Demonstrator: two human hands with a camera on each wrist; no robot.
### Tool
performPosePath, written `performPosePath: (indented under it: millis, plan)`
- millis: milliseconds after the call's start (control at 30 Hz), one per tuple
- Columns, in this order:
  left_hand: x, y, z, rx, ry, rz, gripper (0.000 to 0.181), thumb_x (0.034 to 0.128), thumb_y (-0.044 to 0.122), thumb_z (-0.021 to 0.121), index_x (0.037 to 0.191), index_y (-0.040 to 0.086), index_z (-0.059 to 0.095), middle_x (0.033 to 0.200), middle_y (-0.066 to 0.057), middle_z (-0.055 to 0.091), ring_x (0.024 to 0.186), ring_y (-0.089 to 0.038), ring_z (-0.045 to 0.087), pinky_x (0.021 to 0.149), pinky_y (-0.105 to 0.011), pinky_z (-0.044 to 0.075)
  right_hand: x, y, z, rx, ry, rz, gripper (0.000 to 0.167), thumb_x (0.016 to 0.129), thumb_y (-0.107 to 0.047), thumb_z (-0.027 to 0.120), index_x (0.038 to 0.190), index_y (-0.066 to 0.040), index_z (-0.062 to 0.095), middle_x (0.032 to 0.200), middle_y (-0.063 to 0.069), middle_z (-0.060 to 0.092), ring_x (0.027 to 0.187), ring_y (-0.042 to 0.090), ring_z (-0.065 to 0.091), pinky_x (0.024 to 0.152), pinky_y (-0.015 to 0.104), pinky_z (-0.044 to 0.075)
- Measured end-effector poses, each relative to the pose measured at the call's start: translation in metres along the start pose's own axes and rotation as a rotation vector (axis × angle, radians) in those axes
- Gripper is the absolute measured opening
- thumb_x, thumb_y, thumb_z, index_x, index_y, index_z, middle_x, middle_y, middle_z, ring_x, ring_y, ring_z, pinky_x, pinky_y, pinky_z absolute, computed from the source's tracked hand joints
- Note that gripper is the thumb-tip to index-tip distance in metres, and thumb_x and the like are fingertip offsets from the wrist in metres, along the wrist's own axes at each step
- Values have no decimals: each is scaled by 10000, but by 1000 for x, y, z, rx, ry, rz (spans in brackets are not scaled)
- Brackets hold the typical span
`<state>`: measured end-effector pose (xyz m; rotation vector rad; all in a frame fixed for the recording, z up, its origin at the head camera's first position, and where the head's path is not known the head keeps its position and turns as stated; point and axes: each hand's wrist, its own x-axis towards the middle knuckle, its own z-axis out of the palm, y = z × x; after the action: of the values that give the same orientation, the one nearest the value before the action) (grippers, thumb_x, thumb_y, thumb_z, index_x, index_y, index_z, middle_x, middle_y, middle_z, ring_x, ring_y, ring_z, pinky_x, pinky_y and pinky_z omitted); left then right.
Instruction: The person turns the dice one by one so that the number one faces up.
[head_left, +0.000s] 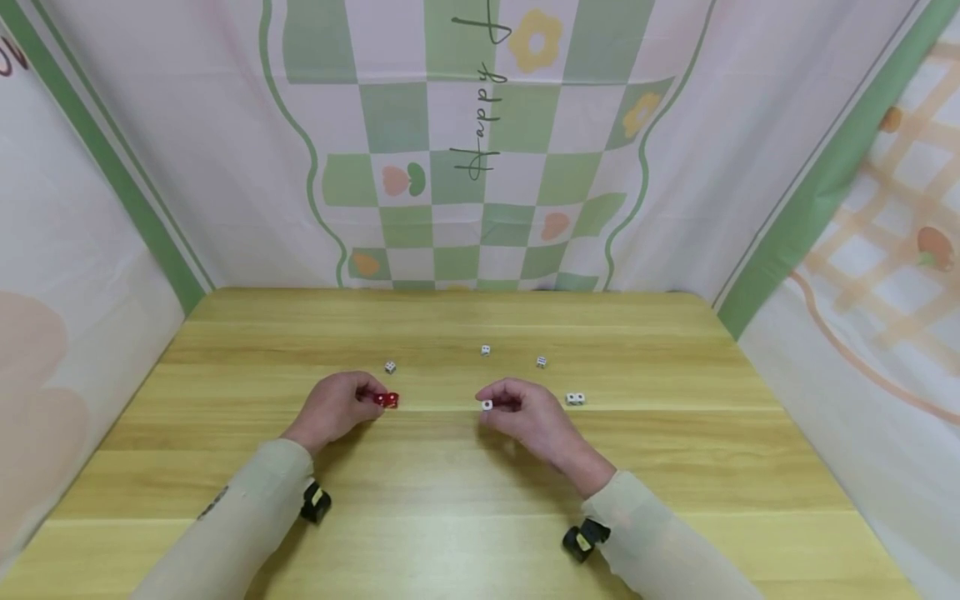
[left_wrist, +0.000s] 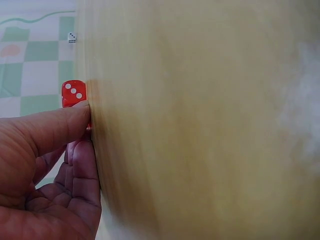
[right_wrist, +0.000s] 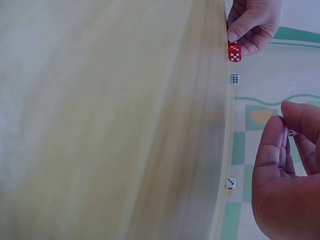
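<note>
On the left side of the table, my left hand (head_left: 336,410) pinches a red die between thumb and fingertips. A second red die (head_left: 393,400) sits against it on the right, also seen as a red die (left_wrist: 74,92) beyond the thumb in the left wrist view. My right hand (head_left: 531,418) pinches a white die (head_left: 487,405) near the middle of the table. In the right wrist view the fingers mostly cover that die; whether it touches the table I cannot tell.
Single white dice stand behind the hands: one at the left (head_left: 390,367), one in the middle (head_left: 485,351), one to its right (head_left: 542,362). Two white dice (head_left: 575,399) sit side by side right of my right hand. A patterned curtain (head_left: 457,225) borders the wooden table (head_left: 465,500).
</note>
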<state>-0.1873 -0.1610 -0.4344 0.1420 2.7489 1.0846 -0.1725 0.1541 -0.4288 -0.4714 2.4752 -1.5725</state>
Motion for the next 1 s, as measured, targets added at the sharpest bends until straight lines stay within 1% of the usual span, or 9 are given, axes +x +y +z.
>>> performPosePath:
  millis: [233,400,567,700,867,1000]
  plan:
    - [0,0,0,-1,-1,-5,135,909,61,762,1036,106,764,920,-14,700,810,-178,573,715,-305,478,0,-1,-2,-2,1,-2,268,902,-90,797,1152,-17,733,1083,120,739,937,170,645,823,234,546]
    - [0,0,0,1,0,3,134,907,59,764,1034,102,764,920,-14,704,809,-177,575,714,-305,480,-1,-1,-1,-16,1,4,257,901,-86,796,1142,-23,731,1067,83,734,941,167,649,824,241,555]
    - [0,1,0,-4,-4,-10,133,909,61,763,1034,105,764,919,-14,698,809,-179,569,715,-306,476,-1,-2,0,5,13,31,244,895,-95,806,1116,-34,721,1026,44,720,922,164,657,796,249,566]
    - [-1,2,0,-7,-6,-16,132,910,63,764,1035,108,764,922,-13,698,813,-180,570,720,-307,476,-2,-3,0,38,23,52,222,879,-109,825,1061,-67,707,993,41,699,891,169,652,768,251,564]
    - [-1,2,0,-8,-9,-17,135,912,67,764,1040,109,763,931,-15,702,822,-179,575,722,-303,477,-2,-3,-1,29,19,53,201,874,-128,834,1014,-107,690,965,49,663,851,174,619,726,253,547]
    - [-1,1,0,-4,-7,-15,140,911,71,768,1044,111,762,939,-14,702,831,-178,577,724,-301,476,-3,-1,-5,17,16,41,210,882,-128,825,1038,-74,695,970,52,666,856,177,620,738,253,541]
